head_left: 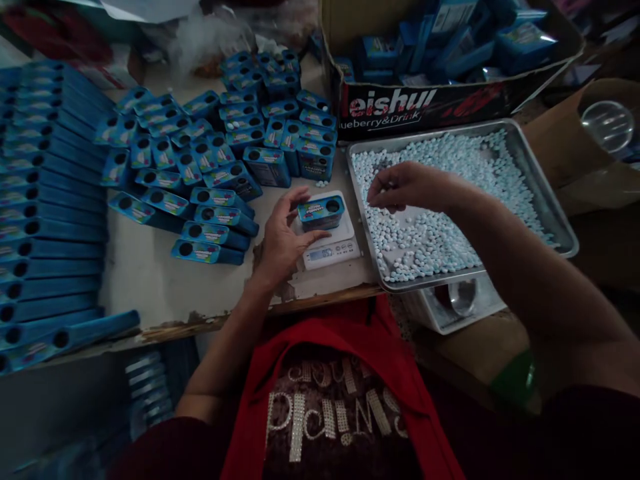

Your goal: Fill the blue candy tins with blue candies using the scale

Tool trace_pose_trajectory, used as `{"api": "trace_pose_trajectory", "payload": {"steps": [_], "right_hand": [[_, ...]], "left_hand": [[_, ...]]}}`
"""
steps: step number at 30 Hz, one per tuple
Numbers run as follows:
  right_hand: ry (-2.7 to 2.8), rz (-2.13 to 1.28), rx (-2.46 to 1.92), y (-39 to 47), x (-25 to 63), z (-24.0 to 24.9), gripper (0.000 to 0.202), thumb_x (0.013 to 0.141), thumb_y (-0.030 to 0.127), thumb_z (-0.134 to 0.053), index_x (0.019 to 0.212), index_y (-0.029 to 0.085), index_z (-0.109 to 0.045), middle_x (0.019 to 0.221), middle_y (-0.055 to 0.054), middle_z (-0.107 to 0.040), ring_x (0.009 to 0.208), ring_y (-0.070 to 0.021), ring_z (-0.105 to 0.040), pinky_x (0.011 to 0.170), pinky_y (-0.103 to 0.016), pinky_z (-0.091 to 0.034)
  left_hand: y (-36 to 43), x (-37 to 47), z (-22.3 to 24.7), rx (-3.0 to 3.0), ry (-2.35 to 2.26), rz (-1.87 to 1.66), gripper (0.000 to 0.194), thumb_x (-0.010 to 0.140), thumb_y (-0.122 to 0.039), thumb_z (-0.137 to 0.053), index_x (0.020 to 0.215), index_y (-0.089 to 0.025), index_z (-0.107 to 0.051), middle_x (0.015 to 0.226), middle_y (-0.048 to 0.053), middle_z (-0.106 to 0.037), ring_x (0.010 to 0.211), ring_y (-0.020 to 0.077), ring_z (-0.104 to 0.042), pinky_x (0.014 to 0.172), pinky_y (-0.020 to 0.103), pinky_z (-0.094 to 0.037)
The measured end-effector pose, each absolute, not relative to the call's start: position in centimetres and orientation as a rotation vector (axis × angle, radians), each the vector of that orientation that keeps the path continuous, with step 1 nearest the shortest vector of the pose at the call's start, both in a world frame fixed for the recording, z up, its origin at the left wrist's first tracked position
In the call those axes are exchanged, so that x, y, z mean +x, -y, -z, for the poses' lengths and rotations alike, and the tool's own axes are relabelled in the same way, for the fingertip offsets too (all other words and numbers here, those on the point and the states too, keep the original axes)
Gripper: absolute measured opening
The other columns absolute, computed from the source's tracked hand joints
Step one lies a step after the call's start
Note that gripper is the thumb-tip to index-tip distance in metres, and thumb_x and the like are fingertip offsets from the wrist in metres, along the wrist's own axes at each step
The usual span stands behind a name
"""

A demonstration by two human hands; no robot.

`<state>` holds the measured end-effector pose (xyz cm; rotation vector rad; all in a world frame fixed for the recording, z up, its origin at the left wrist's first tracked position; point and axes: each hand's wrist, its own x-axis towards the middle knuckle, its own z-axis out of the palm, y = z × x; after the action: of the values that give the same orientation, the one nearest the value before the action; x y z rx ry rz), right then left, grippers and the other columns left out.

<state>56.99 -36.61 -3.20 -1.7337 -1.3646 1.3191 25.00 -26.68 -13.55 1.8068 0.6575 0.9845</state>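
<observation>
A small blue box with a dark round hole in its top (321,212) sits on a white digital scale (332,254) with a lit display. Around the box's left side curves my left hand (285,235), its thumb and fingers apart at the box's near and far edges. My right hand (400,187) is over the left part of a metal tray (566,233) of small pale blue and white tablets (430,243). Its fingers are bent and pressed together; whatever they hold is too small to make out.
Many blue boxes (200,251) stand left of the scale, with long rows (55,230) at the far left. A cardboard carton (425,107) of blue packs stands behind the tray. A white container (440,320) is below it.
</observation>
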Motion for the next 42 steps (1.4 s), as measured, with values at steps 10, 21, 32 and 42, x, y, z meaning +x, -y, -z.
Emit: {"api": "trace_pose_trajectory", "payload": {"steps": [10,21,32,42], "right_hand": [[1.283,-1.334,-1.760,33.6,53.1,-1.6,0.034,0.089,0.028,-0.116,0.105,0.020,-0.086,0.080,0.002,-0.075,0.080,-0.0179,-0.073,0.078,-0.032,-0.066],[1.524,-1.152,-1.968,33.3,51.5,-4.1,0.032,0.089,0.034,-0.116,0.102,0.021,-0.090,0.070,0.003,-0.069,0.065,-0.0138,-0.061,0.063,-0.030,-0.050],[1.968,-0.723,-1.952,32.7,48.6,-2.9,0.015,0.094,0.031,-0.104,0.096,0.024,-0.091,0.088,-0.003,-0.076,0.095,-0.0269,-0.072,0.085,-0.037,-0.055],[2.107,-0.605,-1.965,33.2,48.0,-2.3,0.005,0.101,0.032,-0.093,0.103,0.028,-0.094,0.100,-0.005,-0.082,0.101,-0.0297,-0.077,0.091,-0.039,-0.057]], "left_hand": [[26.0,17.5,10.0,1.926,-0.898,-1.083,0.058,0.104,-0.072,-0.095,0.139,-0.027,-0.083,0.138,0.008,-0.085,0.125,0.0319,-0.084,0.112,0.055,-0.073],[26.3,18.0,10.6,1.858,-0.690,-1.176,0.043,0.105,-0.045,-0.098,0.141,-0.029,-0.082,0.135,0.007,-0.082,0.116,0.0280,-0.087,0.111,0.049,-0.077],[26.6,17.9,10.7,2.007,-0.707,-1.006,0.037,0.105,-0.032,-0.090,0.141,-0.030,-0.080,0.136,0.007,-0.082,0.114,0.0292,-0.084,0.105,0.047,-0.074],[26.1,17.9,9.9,2.019,-0.655,-1.038,0.026,0.109,-0.035,-0.091,0.134,-0.032,-0.084,0.139,0.007,-0.080,0.113,0.0274,-0.084,0.104,0.045,-0.073]]}}
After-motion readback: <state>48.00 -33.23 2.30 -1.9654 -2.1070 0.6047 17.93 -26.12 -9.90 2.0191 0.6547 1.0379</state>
